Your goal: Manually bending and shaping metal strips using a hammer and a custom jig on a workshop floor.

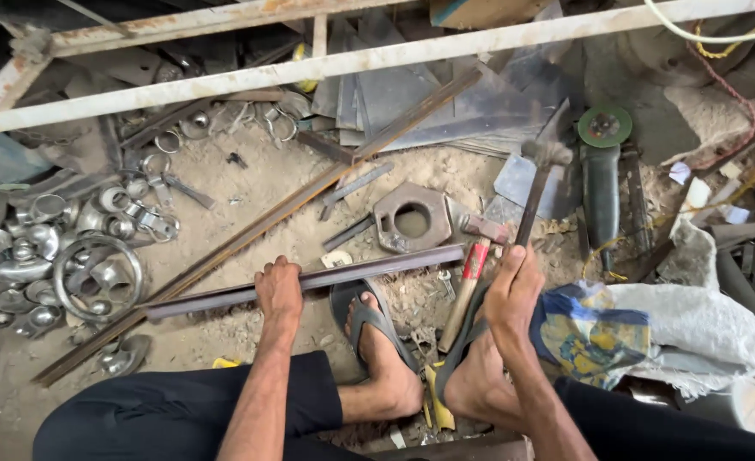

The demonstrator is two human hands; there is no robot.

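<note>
The left hand (278, 290) is what we meet first in the head view: it is closed over a dark steel bar (369, 269) that lies flat across the sandy floor (249, 183), gripping it near the middle of its length. The bar runs from the lower left up toward the right, passing just above the person's left foot in a dark sandal (376, 329). We see the right hand (511, 294) wrapped around the dark handle of a hammer (541, 166), whose blunt grey head rests farther up by some sheet offcuts. Just beside that hand lies a second hammer with a red and wooden handle (471, 277), untouched. Above the bar we find a thick hexagonal plate with a round hole (411, 218), and a long rusty angle iron (258, 230) slants across the floor. To the left sits a heap of shiny metal rings and fittings (61, 256); an angle grinder with a green disc (603, 171) lies to the right, above a white sack (702, 320).
</note>
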